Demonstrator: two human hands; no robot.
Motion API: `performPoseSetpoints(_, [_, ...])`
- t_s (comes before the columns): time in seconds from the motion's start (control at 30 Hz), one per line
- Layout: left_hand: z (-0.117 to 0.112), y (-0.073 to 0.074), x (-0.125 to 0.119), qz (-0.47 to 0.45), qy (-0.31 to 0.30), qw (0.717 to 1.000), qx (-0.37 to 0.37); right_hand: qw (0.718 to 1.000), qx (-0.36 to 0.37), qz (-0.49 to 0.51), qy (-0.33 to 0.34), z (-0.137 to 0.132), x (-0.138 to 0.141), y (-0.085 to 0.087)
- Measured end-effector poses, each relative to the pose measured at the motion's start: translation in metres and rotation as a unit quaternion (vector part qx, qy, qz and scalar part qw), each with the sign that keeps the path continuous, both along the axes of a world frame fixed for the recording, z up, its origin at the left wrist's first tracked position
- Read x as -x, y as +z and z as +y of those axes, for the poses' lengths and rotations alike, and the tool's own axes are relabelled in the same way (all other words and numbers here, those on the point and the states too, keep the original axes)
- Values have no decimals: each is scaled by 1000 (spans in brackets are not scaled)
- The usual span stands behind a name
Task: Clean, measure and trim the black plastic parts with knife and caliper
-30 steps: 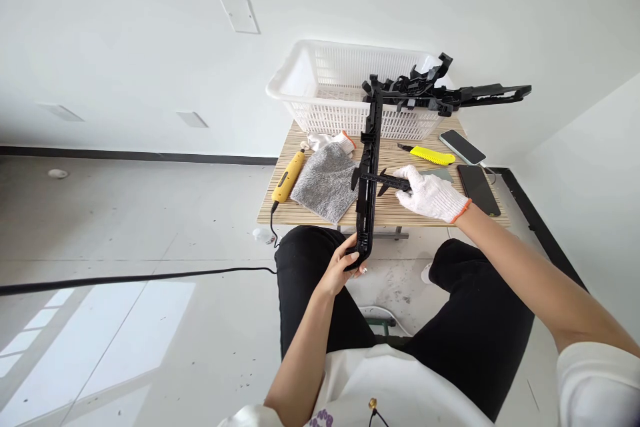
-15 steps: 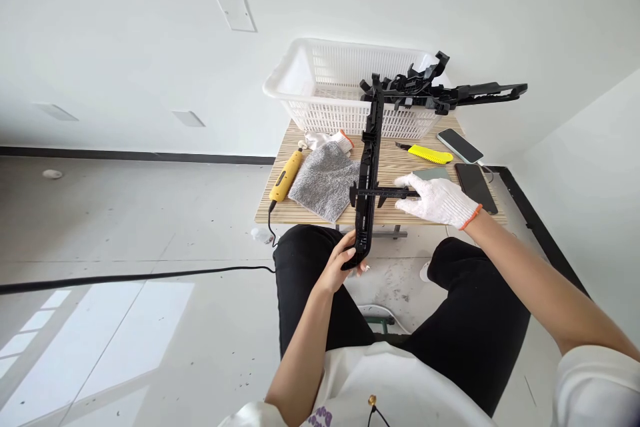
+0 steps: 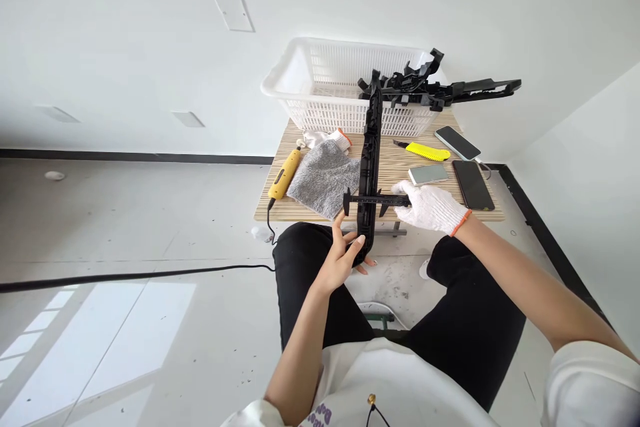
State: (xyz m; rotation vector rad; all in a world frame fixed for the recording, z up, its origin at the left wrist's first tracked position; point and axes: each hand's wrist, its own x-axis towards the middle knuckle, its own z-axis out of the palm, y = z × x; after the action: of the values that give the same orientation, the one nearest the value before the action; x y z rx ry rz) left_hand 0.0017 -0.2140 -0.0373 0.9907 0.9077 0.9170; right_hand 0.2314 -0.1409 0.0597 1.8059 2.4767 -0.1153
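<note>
My bare left hand (image 3: 344, 255) grips the near end of a long black plastic part (image 3: 371, 147) that runs away from me over the small wooden table (image 3: 300, 205) toward the basket. In its white knit glove, my right hand (image 3: 428, 207) holds a black caliper (image 3: 376, 199) across the part, jaws on either side of it, just above my left hand. My thumb and fingers on the left are partly spread around the part's end.
A white plastic basket (image 3: 320, 77) at the table's back holds more black parts (image 3: 435, 85) that stick out to the right. On the table lie a yellow rotary tool (image 3: 283, 173), a grey cloth (image 3: 324, 177), a white glove (image 3: 325, 138), a yellow knife (image 3: 424, 151) and three phones (image 3: 470, 183). A black cable (image 3: 125, 276) crosses the floor.
The caliper has slid down the black part toward me. My left hand has shifted its grip, fingers now more spread at the part's end.
</note>
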Motion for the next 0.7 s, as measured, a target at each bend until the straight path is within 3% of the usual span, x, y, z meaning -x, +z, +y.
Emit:
performPoseSetpoints(0.2, [7,7,-6,-3,30,1000,6,997,64,-33,34,-8,-3,3])
performPoseSetpoints(0.4, [11,0,-11,23,111,994,0,998,42,-23,47,-13,-5,1])
performPoseSetpoints(0.7, [13,-3,-13,24,120,992,-7,998,-9,-44,49,-16,-8,-8])
